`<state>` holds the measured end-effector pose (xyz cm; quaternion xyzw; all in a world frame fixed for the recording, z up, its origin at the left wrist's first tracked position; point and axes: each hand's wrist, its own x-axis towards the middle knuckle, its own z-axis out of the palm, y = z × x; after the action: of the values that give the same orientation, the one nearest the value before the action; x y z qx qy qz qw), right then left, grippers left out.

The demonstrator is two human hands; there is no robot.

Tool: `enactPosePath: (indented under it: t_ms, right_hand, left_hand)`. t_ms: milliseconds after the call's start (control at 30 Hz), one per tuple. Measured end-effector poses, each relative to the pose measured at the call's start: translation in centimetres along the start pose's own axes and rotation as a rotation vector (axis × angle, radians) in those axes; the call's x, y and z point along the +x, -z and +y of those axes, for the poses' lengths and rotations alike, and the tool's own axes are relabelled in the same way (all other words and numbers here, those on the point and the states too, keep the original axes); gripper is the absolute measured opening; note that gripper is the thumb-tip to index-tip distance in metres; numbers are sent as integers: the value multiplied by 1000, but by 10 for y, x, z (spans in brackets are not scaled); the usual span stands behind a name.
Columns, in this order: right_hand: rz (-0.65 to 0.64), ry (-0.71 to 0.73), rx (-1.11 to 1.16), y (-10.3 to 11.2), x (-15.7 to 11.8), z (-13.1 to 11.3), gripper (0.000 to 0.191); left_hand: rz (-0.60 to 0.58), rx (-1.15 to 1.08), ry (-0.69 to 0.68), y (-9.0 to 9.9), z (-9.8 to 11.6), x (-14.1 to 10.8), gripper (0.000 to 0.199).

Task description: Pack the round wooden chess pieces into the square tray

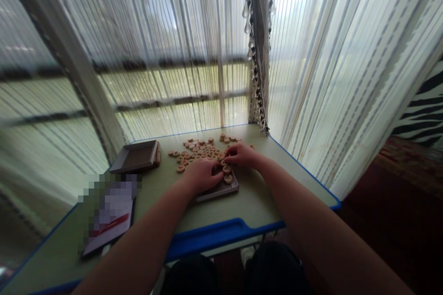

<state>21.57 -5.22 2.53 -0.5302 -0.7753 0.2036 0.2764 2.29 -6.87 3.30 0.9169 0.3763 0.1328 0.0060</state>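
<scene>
Round wooden pieces (pixel 227 179) lay in a row inside a shallow box (pixel 218 192), partly hidden by the left hand (pixel 202 175). Loose discs (pixel 200 148) were scattered beyond; a second box (pixel 136 156) sat leftward on the table (pixel 265 193). The row's far end was at the fingertips of the right hand (pixel 240 154), the left thumb beside it; whether either hand grasped one, I couldn't tell.

1. Left hand (pixel 202 176) partly hides box (pixel 221 191).
2. Right hand (pixel 239 154): grip unclear.
3. Discs (pixel 195 149) beyond hands: marks too small.
4. Pad (pixel 111 234) left of hands: pixelated.
5. Curtain (pixel 311 55) beyond hands: top cut off.
</scene>
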Motion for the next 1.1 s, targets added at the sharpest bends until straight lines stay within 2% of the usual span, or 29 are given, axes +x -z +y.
enactPosePath:
  t_ms: [400,867,1100]
  right_hand:
    - [1,-51,49,1,-2,-2,25]
    - [11,-18,52,1,-1,-1,23]
    - [4,-46,64,1,-1,0,24]
  left_hand:
    - [-4,-9,22,-3,-3,1,30]
    - [0,0,26,-2,-2,1,29]
    - [-33,-27,34,4,4,-1,37]
